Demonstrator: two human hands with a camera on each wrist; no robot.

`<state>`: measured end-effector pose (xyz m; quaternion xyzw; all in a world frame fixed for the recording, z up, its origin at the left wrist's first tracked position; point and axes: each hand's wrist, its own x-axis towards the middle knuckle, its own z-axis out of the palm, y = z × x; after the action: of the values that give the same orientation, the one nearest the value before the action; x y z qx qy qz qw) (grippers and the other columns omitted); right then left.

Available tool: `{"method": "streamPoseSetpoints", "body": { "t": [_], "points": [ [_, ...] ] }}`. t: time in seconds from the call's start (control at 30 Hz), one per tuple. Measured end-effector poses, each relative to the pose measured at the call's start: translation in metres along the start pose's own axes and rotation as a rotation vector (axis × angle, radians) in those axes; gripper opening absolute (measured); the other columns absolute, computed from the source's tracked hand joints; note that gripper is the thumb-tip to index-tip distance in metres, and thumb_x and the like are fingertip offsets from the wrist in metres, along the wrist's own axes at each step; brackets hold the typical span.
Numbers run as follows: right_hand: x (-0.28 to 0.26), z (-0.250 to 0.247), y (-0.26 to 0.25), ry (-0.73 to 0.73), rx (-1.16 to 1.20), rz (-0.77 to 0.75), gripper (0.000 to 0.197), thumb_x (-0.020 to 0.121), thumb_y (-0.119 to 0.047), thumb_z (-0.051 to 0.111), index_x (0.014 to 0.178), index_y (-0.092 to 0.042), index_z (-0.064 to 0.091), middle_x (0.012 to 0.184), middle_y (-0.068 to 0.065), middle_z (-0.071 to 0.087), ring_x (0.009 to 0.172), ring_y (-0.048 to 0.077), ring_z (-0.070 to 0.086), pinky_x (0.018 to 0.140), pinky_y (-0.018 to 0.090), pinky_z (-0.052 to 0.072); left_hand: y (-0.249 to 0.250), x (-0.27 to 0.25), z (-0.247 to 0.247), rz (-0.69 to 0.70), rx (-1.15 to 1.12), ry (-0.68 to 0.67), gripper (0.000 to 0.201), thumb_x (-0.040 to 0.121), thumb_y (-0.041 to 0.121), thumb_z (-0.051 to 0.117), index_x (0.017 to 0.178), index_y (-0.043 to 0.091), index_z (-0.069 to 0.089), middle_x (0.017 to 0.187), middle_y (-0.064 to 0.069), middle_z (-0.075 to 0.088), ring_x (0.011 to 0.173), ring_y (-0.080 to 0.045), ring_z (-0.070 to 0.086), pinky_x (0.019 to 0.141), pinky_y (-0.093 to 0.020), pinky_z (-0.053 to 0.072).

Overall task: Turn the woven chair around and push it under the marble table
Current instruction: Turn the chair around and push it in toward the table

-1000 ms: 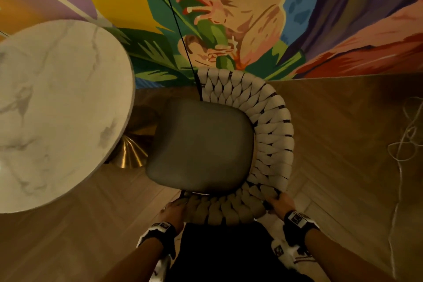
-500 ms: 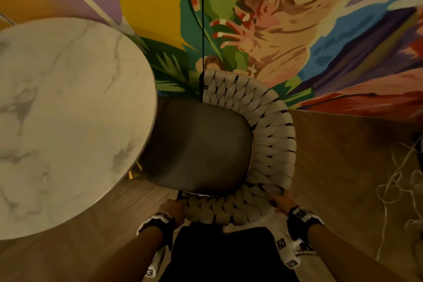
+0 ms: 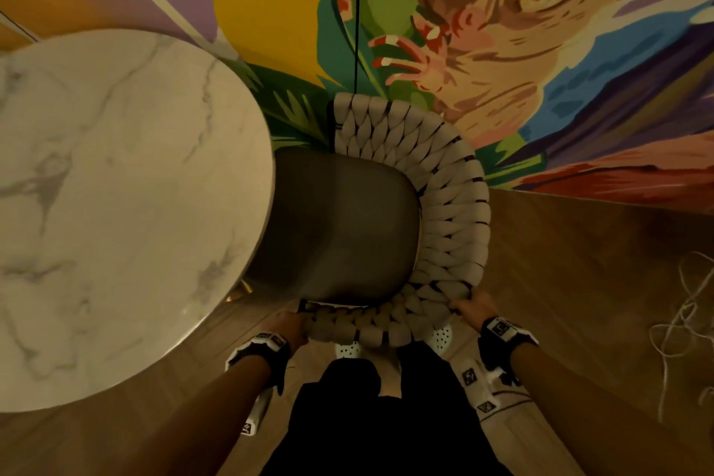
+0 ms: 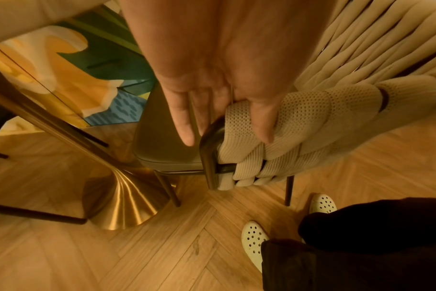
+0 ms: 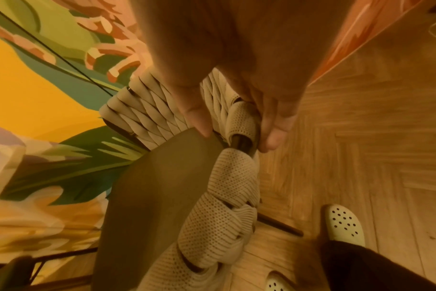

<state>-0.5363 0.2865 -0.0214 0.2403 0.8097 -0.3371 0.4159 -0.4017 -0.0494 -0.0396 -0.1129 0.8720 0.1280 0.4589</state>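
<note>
The woven chair [image 3: 448, 213] stands in the middle of the head view, its grey seat [image 3: 340, 228] facing the round marble table [image 3: 116, 205] at the left. The seat's left edge lies under the tabletop rim. Its beige woven back curves round the far, right and near sides. My left hand [image 3: 289, 325] grips the near left end of the woven back; the left wrist view shows this hand [image 4: 227, 133] curled over the frame end. My right hand [image 3: 469, 307] grips the back's near right part, and the right wrist view has that hand [image 5: 236, 130] pinching the weave between thumb and fingers.
The table's gold pedestal base [image 4: 117, 200] sits close to the chair's front leg [image 4: 169, 189]. A painted mural wall [image 3: 502, 50] stands right behind the chair. Loose white cords [image 3: 680, 321] lie on the wooden floor at right. My feet in white perforated shoes [image 3: 347, 350] are just behind the chair.
The chair has slid left toward the table, so the seat edge now lies under the tabletop and hides most of the gold base. Both hands keep their hold on the back.
</note>
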Motion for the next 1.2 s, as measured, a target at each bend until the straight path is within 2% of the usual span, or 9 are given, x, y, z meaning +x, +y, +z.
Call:
{"method": "streamPoseSetpoints", "body": {
  "t": [0.13, 0.27, 0.37, 0.67, 0.87, 0.93, 1.0, 1.1, 1.2],
  "points": [
    [0.016, -0.008, 0.007, -0.007, -0.165, -0.047, 0.044, 0.071, -0.027, 0.068, 0.111, -0.01, 0.059, 0.099, 0.01, 0.066, 0.084, 0.028, 0.063, 0.071, 0.037, 0.054, 0.001, 0.009, 0.002, -0.012, -0.016, 0.011, 0.034, 0.084, 0.029, 0.062, 0.118, 0.025, 0.061, 0.121, -0.004, 0.066, 0.109, -0.025, 0.063, 0.092, -0.035, 0.052],
    [-0.001, -0.014, 0.003, -0.068, -0.225, -0.077, 0.027, 0.079, -0.018, 0.064, 0.104, -0.014, 0.055, 0.082, 0.003, 0.058, 0.07, 0.02, 0.054, 0.066, 0.036, 0.05, 0.0, 0.008, 0.005, -0.023, -0.035, 0.006, 0.037, 0.084, 0.031, 0.061, 0.12, 0.026, 0.06, 0.119, -0.003, 0.066, 0.108, -0.023, 0.063, 0.092, -0.035, 0.052],
    [-0.015, -0.012, 0.009, -0.098, -0.387, -0.079, 0.016, 0.088, -0.015, 0.057, 0.104, -0.016, 0.053, 0.084, 0.0, 0.052, 0.07, 0.017, 0.046, 0.091, 0.042, 0.049, -0.001, 0.004, 0.01, -0.054, -0.061, -0.007, 0.036, 0.086, 0.028, 0.06, 0.122, 0.026, 0.06, 0.12, -0.002, 0.066, 0.109, -0.022, 0.062, 0.092, -0.032, 0.05],
    [-0.01, 0.005, 0.046, -0.016, -0.267, -0.098, 0.012, 0.081, -0.005, 0.061, 0.092, -0.007, 0.057, 0.069, 0.005, 0.049, 0.059, 0.018, 0.047, 0.056, 0.024, 0.04, -0.01, -0.02, 0.03, -0.011, -0.105, -0.109, 0.052, 0.084, 0.033, 0.06, 0.134, 0.03, 0.046, 0.117, -0.006, 0.066, 0.104, -0.026, 0.064, 0.082, -0.035, 0.051],
    [-0.002, 0.029, 0.049, -0.037, 0.049, 0.071, 0.03, 0.092, -0.002, 0.05, 0.073, -0.024, 0.042, 0.064, 0.005, 0.045, 0.043, 0.012, 0.051, 0.037, 0.019, 0.039, -0.006, -0.025, 0.032, -0.027, -0.299, -0.042, 0.037, 0.084, 0.025, 0.051, 0.121, 0.027, 0.056, 0.11, -0.003, 0.067, 0.099, -0.024, 0.063, 0.076, -0.031, 0.046],
    [-0.002, 0.032, 0.046, -0.046, 0.121, 0.097, 0.015, 0.095, -0.005, 0.048, 0.105, -0.003, 0.058, 0.065, 0.009, 0.051, 0.041, 0.012, 0.055, 0.041, 0.022, 0.042, -0.006, -0.027, 0.032, -0.063, -0.45, -0.007, 0.022, 0.085, 0.022, 0.055, 0.105, 0.024, 0.063, 0.093, 0.0, 0.066, 0.087, -0.02, 0.059, 0.076, -0.029, 0.045],
    [-0.001, 0.032, 0.043, -0.026, 0.125, 0.085, 0.038, 0.097, -0.013, 0.047, 0.131, 0.004, 0.044, 0.082, 0.013, 0.057, 0.055, 0.018, 0.053, 0.05, 0.026, 0.043, -0.015, -0.027, 0.038, -0.147, -0.621, 0.062, 0.016, 0.084, 0.022, 0.062, 0.1, 0.023, 0.066, 0.093, -0.002, 0.064, 0.087, -0.019, 0.057, 0.08, -0.032, 0.047],
    [0.003, 0.024, 0.04, 0.052, 0.099, 0.057, 0.04, 0.095, -0.018, 0.048, 0.128, 0.005, 0.049, 0.09, 0.014, 0.058, 0.074, 0.027, 0.056, 0.075, 0.045, 0.055, -0.041, -0.024, 0.052, -0.395, -0.87, 0.06, 0.039, 0.086, 0.025, 0.063, 0.124, 0.017, 0.06, 0.128, -0.016, 0.058, 0.113, -0.033, 0.056, 0.094, -0.041, 0.048],
    [0.018, 0.009, 0.042, 0.097, 0.063, 0.039, 0.038, 0.092, -0.016, 0.049, 0.121, 0.006, 0.056, 0.1, 0.019, 0.064, 0.085, 0.026, 0.057, 0.089, 0.049, 0.054, -0.057, -0.024, 0.054, -0.631, -1.323, -0.011, 0.042, 0.093, 0.024, 0.053, 0.133, 0.012, 0.052, 0.128, -0.017, 0.057, 0.109, -0.035, 0.058, 0.092, -0.045, 0.049]
  ]
}}
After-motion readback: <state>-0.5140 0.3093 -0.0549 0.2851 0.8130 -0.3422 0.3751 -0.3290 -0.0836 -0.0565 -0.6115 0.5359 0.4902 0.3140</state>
